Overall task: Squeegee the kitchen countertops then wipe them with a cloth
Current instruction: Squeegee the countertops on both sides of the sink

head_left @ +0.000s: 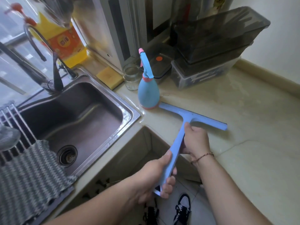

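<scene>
Both hands, left hand [154, 174] and right hand [195, 140], hold the blue plastic squeegee [183, 125] tight on the wet cream stone countertop [243, 111], so pulling it along seems next.

Blue squeegee [193, 117] blade-down on wet beige countertop [259, 127]

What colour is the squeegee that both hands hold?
Light blue, handle and blade alike; the squeegee shows in the head view.

Orange box [65, 42] print, illegibly blurred
</scene>
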